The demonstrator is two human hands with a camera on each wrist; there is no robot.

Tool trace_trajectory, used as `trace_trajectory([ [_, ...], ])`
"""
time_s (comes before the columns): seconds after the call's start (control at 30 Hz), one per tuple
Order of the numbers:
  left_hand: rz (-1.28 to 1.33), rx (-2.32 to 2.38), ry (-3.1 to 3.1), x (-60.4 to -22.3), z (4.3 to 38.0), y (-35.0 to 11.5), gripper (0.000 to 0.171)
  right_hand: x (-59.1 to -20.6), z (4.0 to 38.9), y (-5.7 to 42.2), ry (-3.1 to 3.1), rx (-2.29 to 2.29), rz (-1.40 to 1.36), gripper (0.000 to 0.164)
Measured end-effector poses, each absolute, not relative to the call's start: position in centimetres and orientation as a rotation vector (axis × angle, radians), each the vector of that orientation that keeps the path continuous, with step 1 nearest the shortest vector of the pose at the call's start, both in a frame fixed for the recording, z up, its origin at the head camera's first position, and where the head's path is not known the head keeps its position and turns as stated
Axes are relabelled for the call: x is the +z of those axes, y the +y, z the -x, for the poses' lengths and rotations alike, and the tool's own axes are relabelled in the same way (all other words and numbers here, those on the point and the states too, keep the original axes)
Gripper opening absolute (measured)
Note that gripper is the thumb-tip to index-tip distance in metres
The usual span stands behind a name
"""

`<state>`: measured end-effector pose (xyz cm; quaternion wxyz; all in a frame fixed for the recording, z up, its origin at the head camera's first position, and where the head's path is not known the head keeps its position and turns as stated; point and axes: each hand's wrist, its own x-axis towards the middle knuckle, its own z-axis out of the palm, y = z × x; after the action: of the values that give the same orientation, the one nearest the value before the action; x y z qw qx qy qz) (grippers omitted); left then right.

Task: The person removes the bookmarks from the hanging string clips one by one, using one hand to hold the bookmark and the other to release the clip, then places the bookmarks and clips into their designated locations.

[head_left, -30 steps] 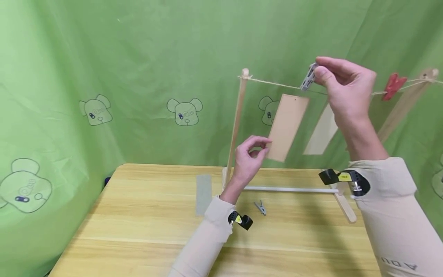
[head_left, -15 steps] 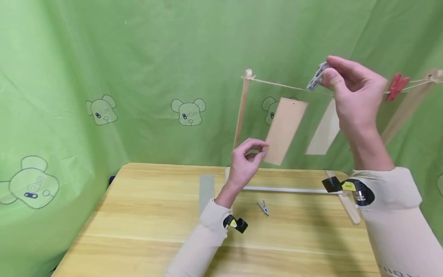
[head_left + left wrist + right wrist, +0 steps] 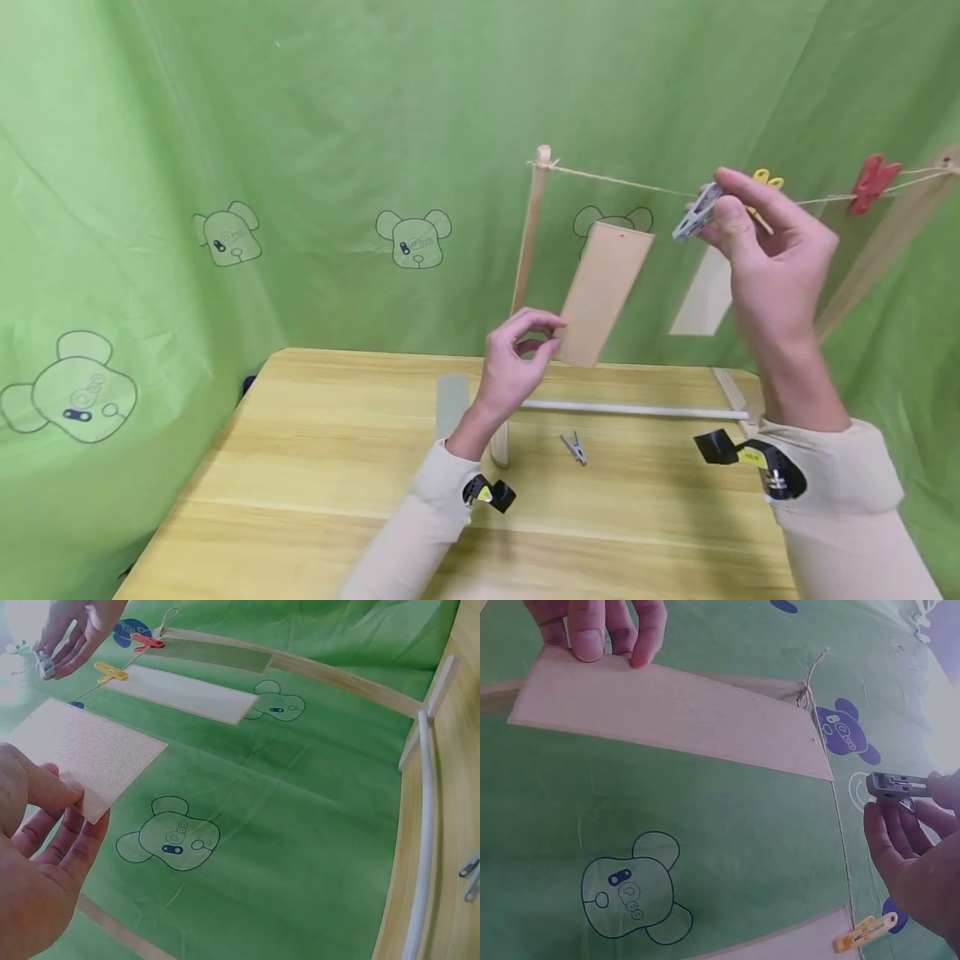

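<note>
Well, nearest are two pale sleeves (image 3: 405,521), each with a black strapped device (image 3: 491,493) at the cuff, reaching over a wood-grain table (image 3: 300,492). On the table, between the arms, lies a loose gray clothespin (image 3: 575,448), its two legs spread towards the far side. Beyond it a white rod (image 3: 637,409) runs left to right, low across the stand, and a grayish strip (image 3: 452,404) lies flat to the left, partly covered by the left forearm.

Above the table, the left hand (image 3: 517,358) holds a peach card (image 3: 606,292) in a narrow pinch near its lower left edge, thumb on one face and fingers on the other. The card is tilted, its top leaning right, with a small hole near that end; the head view shows a gap between it and the string (image 3: 622,181) above. To the right, the right hand (image 3: 780,250) pinches a second gray clothespin (image 3: 699,214) between thumb and fingers, near the string but apart from it.

The string is tied to a left post (image 3: 529,233) and a right post (image 3: 885,242). On it, a yellow clip (image 3: 111,673) bears a white card (image 3: 180,694); farther right, a red clip (image 3: 874,185) bears a green card (image 3: 217,655). Farthest back hangs a green curtain (image 3: 300,125) printed with bear heads.
</note>
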<state>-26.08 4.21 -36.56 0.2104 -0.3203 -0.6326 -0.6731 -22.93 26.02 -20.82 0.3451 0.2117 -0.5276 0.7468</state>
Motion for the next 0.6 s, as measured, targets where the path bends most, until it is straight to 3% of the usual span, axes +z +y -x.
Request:
trace_trajectory([
  [0.6,0.857,-1.905,-1.757,-37.4,24.8,1.2,0.029,-24.7,21.3,25.8,-1.379,1.931,-0.581,0.033],
])
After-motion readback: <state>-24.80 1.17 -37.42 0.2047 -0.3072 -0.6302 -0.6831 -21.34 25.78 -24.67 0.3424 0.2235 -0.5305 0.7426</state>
